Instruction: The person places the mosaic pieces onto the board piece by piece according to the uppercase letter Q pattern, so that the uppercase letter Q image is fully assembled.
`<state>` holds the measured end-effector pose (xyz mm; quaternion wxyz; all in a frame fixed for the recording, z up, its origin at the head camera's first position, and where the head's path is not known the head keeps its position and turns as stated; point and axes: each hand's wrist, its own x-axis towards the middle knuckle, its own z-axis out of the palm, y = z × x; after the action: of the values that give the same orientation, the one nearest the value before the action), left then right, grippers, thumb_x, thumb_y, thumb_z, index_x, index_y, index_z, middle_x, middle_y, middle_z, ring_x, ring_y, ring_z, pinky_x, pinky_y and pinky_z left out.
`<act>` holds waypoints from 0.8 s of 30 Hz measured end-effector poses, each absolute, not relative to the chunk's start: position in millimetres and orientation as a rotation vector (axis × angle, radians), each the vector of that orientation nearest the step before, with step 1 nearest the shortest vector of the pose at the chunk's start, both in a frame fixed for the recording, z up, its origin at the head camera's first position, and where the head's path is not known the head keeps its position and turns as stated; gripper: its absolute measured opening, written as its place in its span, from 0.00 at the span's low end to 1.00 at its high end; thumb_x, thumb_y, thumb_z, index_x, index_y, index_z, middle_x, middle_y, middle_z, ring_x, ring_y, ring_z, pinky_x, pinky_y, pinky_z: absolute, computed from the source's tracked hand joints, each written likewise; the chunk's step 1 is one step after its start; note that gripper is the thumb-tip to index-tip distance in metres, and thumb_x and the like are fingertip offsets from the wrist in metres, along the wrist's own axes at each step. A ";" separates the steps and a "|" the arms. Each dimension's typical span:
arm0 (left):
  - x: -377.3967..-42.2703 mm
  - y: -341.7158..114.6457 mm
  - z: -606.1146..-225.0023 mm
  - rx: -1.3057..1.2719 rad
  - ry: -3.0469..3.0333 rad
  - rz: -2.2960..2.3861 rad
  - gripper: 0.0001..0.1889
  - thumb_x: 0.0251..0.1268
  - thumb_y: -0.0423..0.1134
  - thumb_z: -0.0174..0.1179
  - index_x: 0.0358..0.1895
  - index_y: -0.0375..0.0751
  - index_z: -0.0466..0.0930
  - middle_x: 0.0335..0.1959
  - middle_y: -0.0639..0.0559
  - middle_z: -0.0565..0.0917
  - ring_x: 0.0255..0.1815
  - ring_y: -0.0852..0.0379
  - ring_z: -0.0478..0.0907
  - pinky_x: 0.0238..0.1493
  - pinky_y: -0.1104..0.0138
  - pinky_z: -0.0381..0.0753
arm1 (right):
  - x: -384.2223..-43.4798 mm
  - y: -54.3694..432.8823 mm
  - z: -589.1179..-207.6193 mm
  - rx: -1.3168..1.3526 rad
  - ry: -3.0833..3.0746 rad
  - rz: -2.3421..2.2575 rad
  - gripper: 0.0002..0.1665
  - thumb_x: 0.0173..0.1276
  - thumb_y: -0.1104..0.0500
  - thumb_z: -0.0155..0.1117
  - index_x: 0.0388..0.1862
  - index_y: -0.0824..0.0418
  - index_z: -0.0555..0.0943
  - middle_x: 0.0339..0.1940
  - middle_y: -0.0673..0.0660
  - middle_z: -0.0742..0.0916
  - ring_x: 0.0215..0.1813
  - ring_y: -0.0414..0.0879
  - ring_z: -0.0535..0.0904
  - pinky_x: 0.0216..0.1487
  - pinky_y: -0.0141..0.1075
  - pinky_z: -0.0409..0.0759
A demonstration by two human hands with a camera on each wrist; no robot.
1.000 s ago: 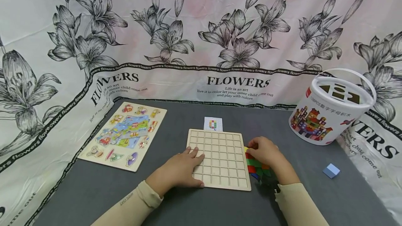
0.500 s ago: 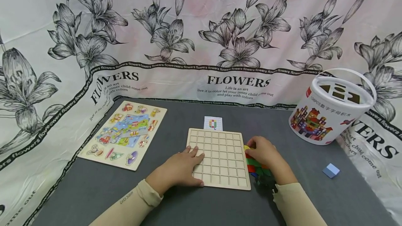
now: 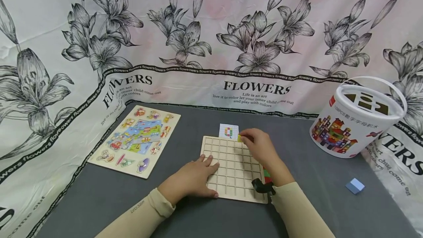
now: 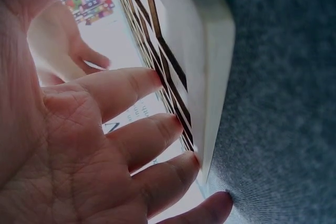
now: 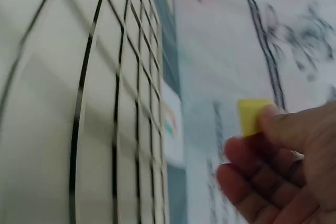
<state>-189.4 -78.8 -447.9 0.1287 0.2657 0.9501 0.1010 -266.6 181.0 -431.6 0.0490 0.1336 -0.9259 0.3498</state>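
A pale wooden grid board [image 3: 228, 168] with square cells lies at the middle of the grey table. My left hand [image 3: 195, 177] rests on its left edge, fingers spread; in the left wrist view those fingertips [image 4: 176, 124] touch the rim. Above the board's far right corner, my right hand [image 3: 261, 148] pinches a small yellow block [image 5: 251, 115] between thumb and fingers. Just behind the board lies a white card [image 3: 228, 130] printed with a coloured letter-like grid pattern. Red and green blocks [image 3: 267, 175] show at the board's right side, mostly hidden by the right forearm.
A wooden picture puzzle [image 3: 135, 140] lies at the left. A white lidded bucket [image 3: 357, 116] with a handle stands at the back right. One blue block [image 3: 355, 186] sits alone on the right. A flower-print cloth [image 3: 198, 87] hangs behind the table.
My right hand has lifted a yellow block from the pile beside the board and moved it left and away, over the far right corner. The left hand stays on the board.
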 end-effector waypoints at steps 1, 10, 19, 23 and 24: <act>-189.5 -78.7 -447.0 0.769 2.763 0.289 0.51 0.60 0.69 0.75 0.84 0.52 0.69 0.88 0.44 0.65 0.89 0.38 0.59 0.79 0.40 0.71 | -273.0 170.6 -433.5 0.452 -2.856 1.055 0.13 0.84 0.62 0.63 0.59 0.63 0.88 0.53 0.61 0.90 0.50 0.53 0.88 0.51 0.51 0.87; -189.7 -79.6 -444.0 0.786 2.768 0.242 0.51 0.60 0.70 0.74 0.84 0.54 0.69 0.88 0.44 0.65 0.89 0.38 0.60 0.79 0.42 0.72 | -299.8 124.7 -457.6 0.593 -3.000 0.934 0.10 0.81 0.67 0.64 0.46 0.59 0.92 0.52 0.59 0.91 0.56 0.55 0.87 0.62 0.53 0.84; -190.7 -80.9 -443.9 0.779 2.775 0.251 0.51 0.60 0.69 0.74 0.84 0.52 0.70 0.87 0.44 0.65 0.89 0.38 0.60 0.79 0.41 0.73 | -299.2 128.8 -463.4 0.733 -2.927 0.924 0.11 0.78 0.67 0.67 0.48 0.58 0.94 0.45 0.56 0.88 0.45 0.49 0.82 0.52 0.47 0.82; -191.6 -80.9 -443.9 0.781 2.758 0.262 0.51 0.61 0.69 0.74 0.84 0.52 0.69 0.88 0.44 0.65 0.89 0.38 0.60 0.79 0.41 0.72 | -299.5 129.6 -465.3 0.744 -2.924 0.935 0.12 0.78 0.68 0.67 0.49 0.59 0.95 0.45 0.56 0.88 0.47 0.50 0.84 0.54 0.49 0.84; -191.8 -80.6 -444.6 0.781 2.756 0.267 0.51 0.61 0.69 0.74 0.84 0.52 0.69 0.87 0.44 0.65 0.89 0.38 0.60 0.79 0.41 0.72 | -299.6 129.9 -466.2 0.754 -2.920 0.932 0.12 0.78 0.68 0.66 0.50 0.59 0.95 0.46 0.57 0.88 0.48 0.51 0.84 0.55 0.50 0.85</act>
<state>-191.8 -80.6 -444.6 0.1317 0.2692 0.9496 0.0921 -299.6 129.9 -466.2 -0.0072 0.2388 -0.9251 0.2953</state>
